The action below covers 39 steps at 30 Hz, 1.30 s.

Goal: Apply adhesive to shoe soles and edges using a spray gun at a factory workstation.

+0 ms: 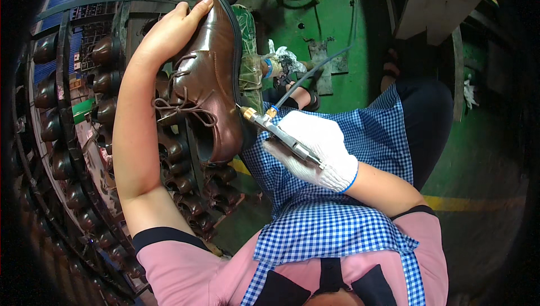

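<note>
Pink shirt cloth [185, 269] and a blue-and-white checked apron [337, 233] are closest, down at the bottom. Up past them is the brown shoe [211, 78], held up in front of the person, a bit to the left, with its toe pointing away and its heel near the apron. The bare left hand [169, 33] grips it at the toe: the thumb presses on top, and the other fingers curl round the side, where I can't see all of them. The white-gloved right hand [332, 147] has its fingers curled tight round a metal tool [284, 137]. Its gold tip points at the side of the shoe, near the heel; I can't tell if it touches.

The shoe is smooth and shiny, with a darker toe, a dark sole and thin brown laces [183, 108] tied in floppy loops. Its foot hole is open toward the person.

Along the sole is something wrapped in greenish plastic [250, 75]. A thin gray hose [315, 72] runs up from the tool. On the left, a metal rack [64, 21] holds lots more brown shoes [61, 159]. The floor [343, 21] is green, with a yellow stripe [472, 203].
</note>
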Each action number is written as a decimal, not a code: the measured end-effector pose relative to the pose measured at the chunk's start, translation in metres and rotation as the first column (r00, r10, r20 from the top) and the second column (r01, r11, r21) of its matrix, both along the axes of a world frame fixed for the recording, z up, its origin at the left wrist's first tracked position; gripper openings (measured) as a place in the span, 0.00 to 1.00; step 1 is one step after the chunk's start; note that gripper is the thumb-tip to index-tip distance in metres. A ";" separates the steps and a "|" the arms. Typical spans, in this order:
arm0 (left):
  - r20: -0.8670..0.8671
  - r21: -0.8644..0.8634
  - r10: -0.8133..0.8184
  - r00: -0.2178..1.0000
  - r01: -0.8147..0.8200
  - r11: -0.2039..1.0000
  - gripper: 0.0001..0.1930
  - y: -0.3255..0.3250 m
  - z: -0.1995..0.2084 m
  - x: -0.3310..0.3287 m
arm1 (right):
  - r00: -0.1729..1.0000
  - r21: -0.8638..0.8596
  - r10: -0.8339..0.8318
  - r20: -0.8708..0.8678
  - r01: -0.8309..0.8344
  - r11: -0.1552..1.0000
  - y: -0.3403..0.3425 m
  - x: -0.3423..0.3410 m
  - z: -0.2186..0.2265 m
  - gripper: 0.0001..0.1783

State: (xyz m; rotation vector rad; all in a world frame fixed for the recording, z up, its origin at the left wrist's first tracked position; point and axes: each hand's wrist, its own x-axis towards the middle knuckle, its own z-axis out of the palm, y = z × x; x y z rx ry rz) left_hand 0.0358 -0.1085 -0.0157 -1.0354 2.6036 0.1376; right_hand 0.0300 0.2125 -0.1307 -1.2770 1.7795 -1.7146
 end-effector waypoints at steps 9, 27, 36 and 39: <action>0.016 -0.067 0.088 0.996 -0.087 0.994 0.47 0.020 0.009 -0.001 | 0.982 -0.021 -0.093 0.166 0.097 0.995 0.001 -0.023 -0.003 0.11; -0.076 0.278 0.134 0.988 -0.108 0.955 0.34 0.069 0.039 0.014 | 0.996 0.319 -0.029 0.087 0.000 0.948 -0.023 -0.020 -0.079 0.18; -0.837 0.196 0.145 0.527 0.041 0.980 0.11 0.132 0.040 0.127 | 0.975 0.344 -0.014 0.223 -0.065 0.937 -0.022 -0.022 -0.071 0.16; -0.719 0.348 0.353 0.599 -0.130 0.928 0.23 0.179 0.027 0.149 | 0.978 0.307 0.008 0.209 -0.074 0.949 -0.023 -0.015 -0.078 0.16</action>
